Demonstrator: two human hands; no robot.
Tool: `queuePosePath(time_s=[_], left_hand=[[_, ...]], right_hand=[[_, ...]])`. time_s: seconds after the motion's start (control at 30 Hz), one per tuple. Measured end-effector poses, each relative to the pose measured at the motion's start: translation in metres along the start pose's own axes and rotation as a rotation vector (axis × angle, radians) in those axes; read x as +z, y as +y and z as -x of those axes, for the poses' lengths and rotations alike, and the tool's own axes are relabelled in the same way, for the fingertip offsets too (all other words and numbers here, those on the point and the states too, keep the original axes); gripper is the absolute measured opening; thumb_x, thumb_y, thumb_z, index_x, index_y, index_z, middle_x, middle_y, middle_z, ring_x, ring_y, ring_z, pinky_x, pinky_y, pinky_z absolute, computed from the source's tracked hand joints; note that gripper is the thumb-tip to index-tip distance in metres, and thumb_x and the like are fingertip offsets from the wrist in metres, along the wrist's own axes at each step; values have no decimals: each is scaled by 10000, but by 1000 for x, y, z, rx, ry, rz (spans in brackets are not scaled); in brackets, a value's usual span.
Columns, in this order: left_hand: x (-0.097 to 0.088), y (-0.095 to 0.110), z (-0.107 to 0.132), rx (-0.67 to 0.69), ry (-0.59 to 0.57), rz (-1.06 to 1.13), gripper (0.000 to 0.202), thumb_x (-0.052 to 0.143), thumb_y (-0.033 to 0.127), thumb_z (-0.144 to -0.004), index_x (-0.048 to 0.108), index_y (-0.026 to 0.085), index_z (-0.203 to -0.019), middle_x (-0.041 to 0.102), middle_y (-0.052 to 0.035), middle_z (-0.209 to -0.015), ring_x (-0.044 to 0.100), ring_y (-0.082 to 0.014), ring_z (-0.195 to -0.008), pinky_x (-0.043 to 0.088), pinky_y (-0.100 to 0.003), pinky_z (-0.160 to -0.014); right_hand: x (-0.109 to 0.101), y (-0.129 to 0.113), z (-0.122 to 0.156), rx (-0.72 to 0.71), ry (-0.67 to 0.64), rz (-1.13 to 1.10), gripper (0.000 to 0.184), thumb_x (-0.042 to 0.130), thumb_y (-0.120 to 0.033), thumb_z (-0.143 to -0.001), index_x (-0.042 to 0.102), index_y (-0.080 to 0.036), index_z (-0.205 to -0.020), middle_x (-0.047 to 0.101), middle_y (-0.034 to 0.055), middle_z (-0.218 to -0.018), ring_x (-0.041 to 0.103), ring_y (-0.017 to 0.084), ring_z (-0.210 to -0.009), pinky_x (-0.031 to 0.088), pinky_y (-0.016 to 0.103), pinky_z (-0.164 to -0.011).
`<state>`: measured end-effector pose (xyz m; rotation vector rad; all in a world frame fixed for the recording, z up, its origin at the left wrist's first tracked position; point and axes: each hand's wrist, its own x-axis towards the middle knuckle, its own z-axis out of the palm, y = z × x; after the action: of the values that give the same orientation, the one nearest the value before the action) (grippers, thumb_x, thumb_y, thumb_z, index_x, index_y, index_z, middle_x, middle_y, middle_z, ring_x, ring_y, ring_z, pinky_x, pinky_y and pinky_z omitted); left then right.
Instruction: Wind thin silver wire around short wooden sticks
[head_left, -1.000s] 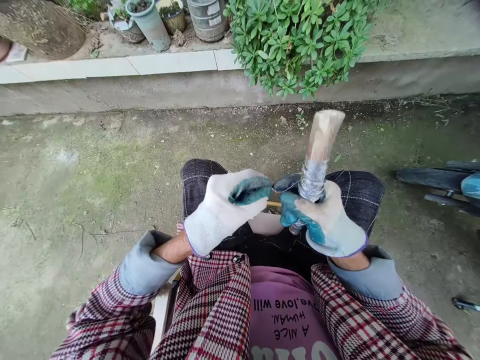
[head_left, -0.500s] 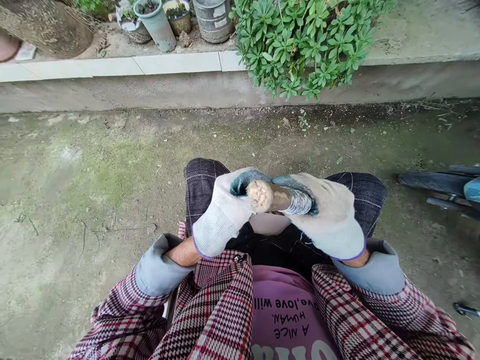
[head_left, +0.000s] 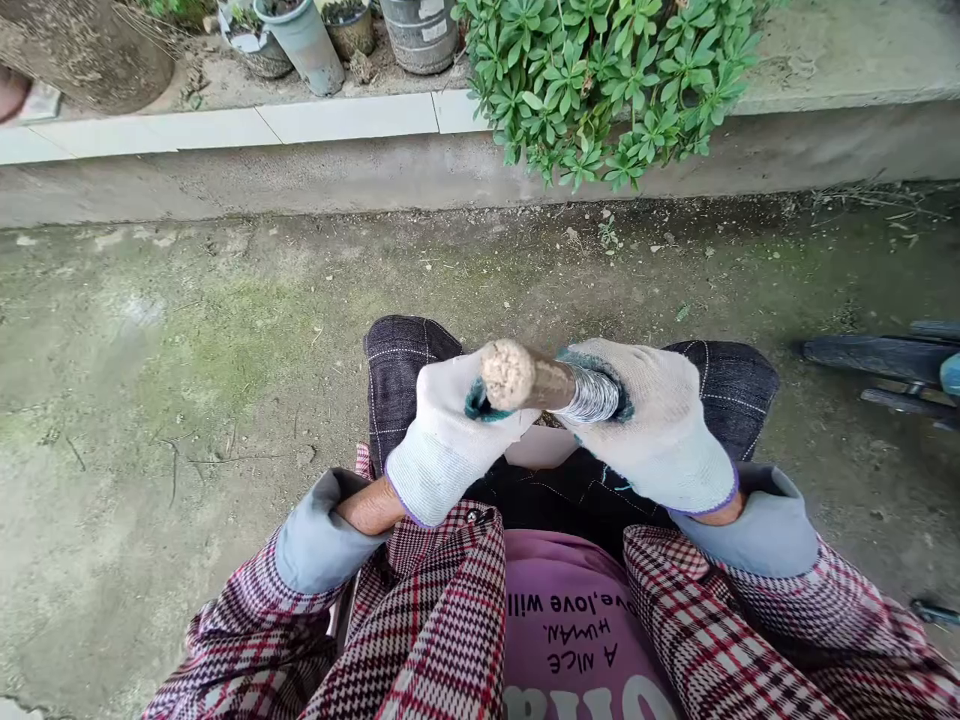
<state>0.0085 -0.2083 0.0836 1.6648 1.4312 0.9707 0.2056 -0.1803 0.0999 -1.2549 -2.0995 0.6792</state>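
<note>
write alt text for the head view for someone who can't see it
A gloved right hand grips a wooden stick wound with silvery wire, its blunt end partly hiding the gloved left hand. Beyond, a leafy plant overhangs a low wall.

Ground (head_left: 225,310): mossy; I see twigs (head_left: 874,197), grit (head_left: 574,238) and a wheel (head_left: 870,354).
Ledge (head_left: 345,120): white-edged; I see flowerpots (head_left: 304,48) and a grey bucket (head_left: 421,38) on it.

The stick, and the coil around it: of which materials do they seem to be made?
Stick: probably bare wood, matt, with a pale, rough, fibrous-looking end.
Coil: likely thin metal wire, since its fine strands look silvery and slightly shiny; which metal, I cannot tell.
</note>
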Motion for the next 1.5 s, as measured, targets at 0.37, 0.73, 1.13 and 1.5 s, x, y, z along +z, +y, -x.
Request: queuePosePath(time_s=[0.37, 0.73, 1.13, 1.5], left_hand=[[-6, -18, -13, 827, -27, -611, 181, 572, 145, -1016, 753, 150, -1018, 692, -8, -689, 635, -147, -612, 496, -281, -571], [18, -29, -19, -467, -12, 424, 202, 751, 272, -808, 791, 143, -959, 775, -27, -849, 638, -118, -668, 487, -196, -507], [18, -17, -16, -550, -257, 459, 123, 713, 241, -767, 756, 150, -838, 621, 28, -577, 433, -55, -443, 298, -175, -396], [6, -16, -26, -246, -276, 230, 98, 690, 227, -728, 750, 154, -755, 654, 26, -670, 493, -96, -605, 378, -209, -536]], right_hand=[[21, 26, 5, 777, -267, -1080, 277, 807, -386, -733, 580, -227, -743, 563, -56, -507, 508, 129, -391, 443, 262, -372], [8, 56, -11, 679, -142, -1104, 428, 859, -382, -761, 711, -162, -1097, 599, -59, -614, 545, 119, -492, 478, 243, -447], [33, 107, -13, 208, 19, 49, 547, 659, -294, -900, 661, -240, -1443, 778, 68, -1331, 747, 304, -1170, 587, 452, -1044], [-8, 59, 29, -17, -570, 415, 276, 713, -137, -834, 809, -222, -1079, 843, 102, -1068, 802, 299, -966, 623, 383, -906]])
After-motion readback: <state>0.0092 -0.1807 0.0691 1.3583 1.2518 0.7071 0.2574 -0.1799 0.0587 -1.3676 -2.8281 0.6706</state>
